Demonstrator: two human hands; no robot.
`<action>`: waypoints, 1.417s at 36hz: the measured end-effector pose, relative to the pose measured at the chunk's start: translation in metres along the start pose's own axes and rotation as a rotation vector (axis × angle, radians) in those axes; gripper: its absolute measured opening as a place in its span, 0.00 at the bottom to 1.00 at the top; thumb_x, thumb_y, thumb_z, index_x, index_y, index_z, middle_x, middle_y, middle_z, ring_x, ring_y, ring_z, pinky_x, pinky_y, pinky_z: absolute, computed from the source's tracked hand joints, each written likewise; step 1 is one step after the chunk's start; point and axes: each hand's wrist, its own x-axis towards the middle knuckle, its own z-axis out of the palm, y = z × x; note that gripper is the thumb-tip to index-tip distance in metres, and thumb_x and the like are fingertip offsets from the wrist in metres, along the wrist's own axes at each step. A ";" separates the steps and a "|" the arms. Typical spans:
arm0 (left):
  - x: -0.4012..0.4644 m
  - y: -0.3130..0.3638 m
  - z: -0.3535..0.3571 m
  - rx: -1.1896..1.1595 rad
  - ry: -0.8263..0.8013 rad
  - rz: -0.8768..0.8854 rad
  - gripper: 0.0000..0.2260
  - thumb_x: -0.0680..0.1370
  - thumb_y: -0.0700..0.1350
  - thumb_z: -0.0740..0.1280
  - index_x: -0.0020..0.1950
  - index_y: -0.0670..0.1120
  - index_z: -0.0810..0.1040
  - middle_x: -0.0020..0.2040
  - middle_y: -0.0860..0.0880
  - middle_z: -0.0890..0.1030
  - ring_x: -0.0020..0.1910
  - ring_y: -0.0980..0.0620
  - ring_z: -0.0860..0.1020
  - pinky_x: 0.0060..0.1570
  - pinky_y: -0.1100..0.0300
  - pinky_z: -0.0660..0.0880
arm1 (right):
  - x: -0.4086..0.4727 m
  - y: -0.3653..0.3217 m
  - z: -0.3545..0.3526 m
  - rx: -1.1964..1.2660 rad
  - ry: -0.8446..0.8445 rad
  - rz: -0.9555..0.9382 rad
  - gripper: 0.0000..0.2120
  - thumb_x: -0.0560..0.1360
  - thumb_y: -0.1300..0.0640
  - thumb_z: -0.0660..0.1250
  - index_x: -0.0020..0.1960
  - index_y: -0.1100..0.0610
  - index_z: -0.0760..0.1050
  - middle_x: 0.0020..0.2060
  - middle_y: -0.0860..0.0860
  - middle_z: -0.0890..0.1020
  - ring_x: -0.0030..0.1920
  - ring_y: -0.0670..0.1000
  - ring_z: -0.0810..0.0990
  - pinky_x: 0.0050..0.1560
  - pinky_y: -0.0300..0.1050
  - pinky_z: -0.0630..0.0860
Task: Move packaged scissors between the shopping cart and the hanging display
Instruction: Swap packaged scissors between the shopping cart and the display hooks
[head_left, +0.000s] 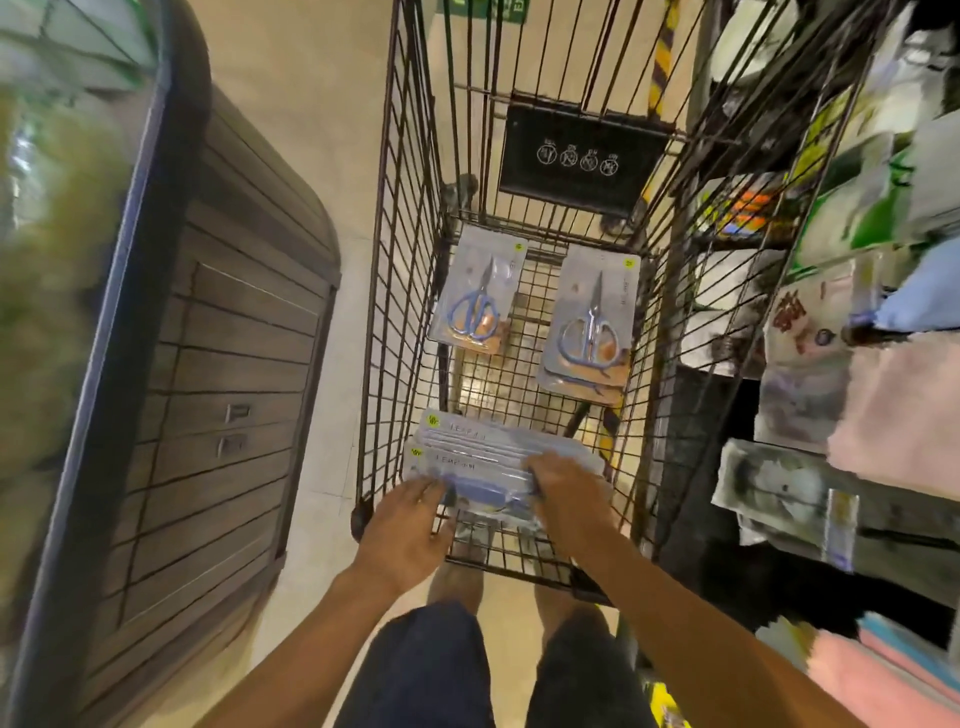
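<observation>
Black wire shopping cart (410, 260): left hand (402, 525) and right hand (569, 499) grip glossy flat scissor packs (488, 462) at 6 o'clock; two more blister packs (589, 322) at 12.

two packs (477, 293) side by side in cart (400, 291); stack (483, 457) nearer

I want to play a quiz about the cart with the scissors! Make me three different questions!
1. True or false: both hands grip the near stack of blue-handled packaged scissors.
2. How many scissor packs lie apart at the far end of the black wire shopping cart?
3. Which hand reaches further over the stack: A left hand, B right hand?

Key: 1 true. 2 two: the left pack and the right pack. 3 B.
</observation>
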 end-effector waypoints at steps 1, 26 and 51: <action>-0.001 0.003 0.000 -0.010 -0.002 -0.009 0.25 0.80 0.51 0.65 0.77 0.48 0.68 0.74 0.46 0.71 0.74 0.44 0.68 0.74 0.52 0.64 | 0.002 0.000 0.002 -0.027 -0.034 -0.012 0.20 0.73 0.54 0.74 0.63 0.47 0.73 0.56 0.47 0.82 0.53 0.51 0.81 0.52 0.47 0.80; -0.044 0.076 -0.096 -0.979 0.009 -0.051 0.35 0.78 0.43 0.72 0.78 0.59 0.57 0.65 0.51 0.77 0.59 0.56 0.80 0.45 0.69 0.78 | -0.068 -0.017 -0.112 0.974 0.085 0.085 0.34 0.80 0.58 0.68 0.80 0.50 0.56 0.73 0.46 0.67 0.69 0.44 0.71 0.58 0.23 0.70; -0.025 0.026 -0.082 -0.932 0.390 0.070 0.39 0.75 0.33 0.71 0.80 0.55 0.57 0.73 0.64 0.67 0.68 0.72 0.68 0.55 0.78 0.70 | -0.032 0.005 -0.027 0.378 0.022 0.057 0.31 0.74 0.53 0.72 0.75 0.49 0.66 0.69 0.49 0.72 0.66 0.51 0.69 0.66 0.46 0.70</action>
